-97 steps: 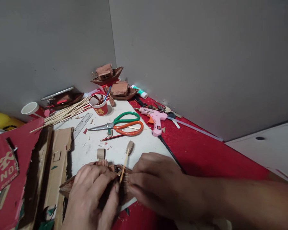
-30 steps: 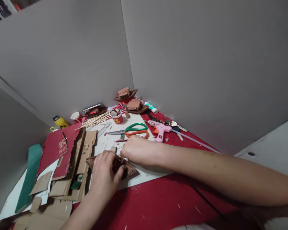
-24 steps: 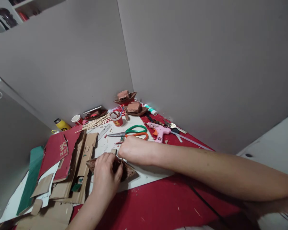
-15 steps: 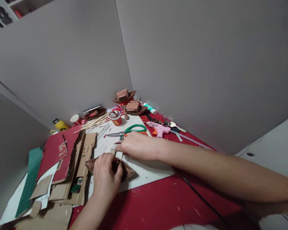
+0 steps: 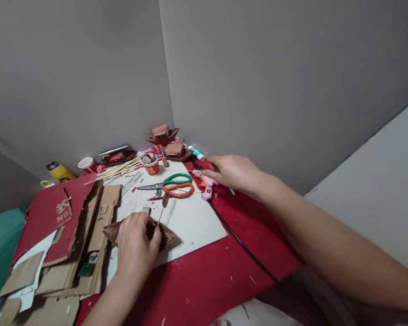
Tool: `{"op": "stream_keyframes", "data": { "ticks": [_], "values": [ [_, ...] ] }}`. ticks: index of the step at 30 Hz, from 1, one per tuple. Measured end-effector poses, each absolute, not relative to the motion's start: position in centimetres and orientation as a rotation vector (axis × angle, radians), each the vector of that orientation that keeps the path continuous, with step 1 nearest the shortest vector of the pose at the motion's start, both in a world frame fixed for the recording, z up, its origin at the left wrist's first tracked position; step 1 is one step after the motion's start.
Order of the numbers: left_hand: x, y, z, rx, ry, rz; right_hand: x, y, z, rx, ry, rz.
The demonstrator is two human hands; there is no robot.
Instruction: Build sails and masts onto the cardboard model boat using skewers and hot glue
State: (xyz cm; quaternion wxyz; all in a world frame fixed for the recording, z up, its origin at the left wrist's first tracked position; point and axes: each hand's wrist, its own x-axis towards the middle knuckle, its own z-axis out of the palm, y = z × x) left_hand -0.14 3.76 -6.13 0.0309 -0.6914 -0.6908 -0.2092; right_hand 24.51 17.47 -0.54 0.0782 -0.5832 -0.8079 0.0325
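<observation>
A small brown model boat (image 5: pixel 170 238) lies on the white board, with my left hand (image 5: pixel 136 233) closed over its middle. A thin stick with a brown, blade-like piece (image 5: pixel 165 199) at its top stands up from the boat beside my left thumb; whether the thumb touches it I cannot tell. My right hand (image 5: pixel 231 171) is over the rear of the pink glue gun (image 5: pixel 209 186), thumb and forefinger apart. Its other fingers are hidden, and no grip on the gun shows. Scissors (image 5: pixel 177 185) with green and orange handles lie between the boat and the gun.
Cardboard pieces (image 5: pixel 105 213) are stacked at left. Behind are bamboo sticks (image 5: pixel 119 168), a red paper cup (image 5: pixel 152 167), two brown model boats (image 5: pixel 177 151) and a white-green tube (image 5: pixel 196 153). The gun's black cord (image 5: pixel 241 244) crosses the red tabletop (image 5: pixel 197 290). Grey walls close the corner.
My right hand has left the stick above the boat and moved right to the glue gun. The stick with its brown tip now stands visible. The view has shifted right; my left hand stays on the boat.
</observation>
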Motion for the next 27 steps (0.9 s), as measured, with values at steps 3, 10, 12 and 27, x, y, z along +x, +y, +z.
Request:
{"op": "stream_keyframes", "data": {
  "ticks": [3,10,12,27],
  "values": [
    [-0.1,3.8,-6.1,-2.132,-2.133,-0.636,24.9,17.2,-3.6,-1.862,-2.371,0.162],
    [0.4,3.6,-5.7,-2.1,-2.178,-0.607,23.7,17.3,-7.7,-1.87,-2.246,0.303],
    [0.5,3.6,-5.6,-2.117,-2.149,-0.579,23.3,17.6,-8.2,-1.868,-2.184,0.333],
    [0.7,3.7,-5.9,-2.16,-1.911,-0.253,23.9,17.0,-8.1,-1.584,-1.699,0.449]
  ]
}}
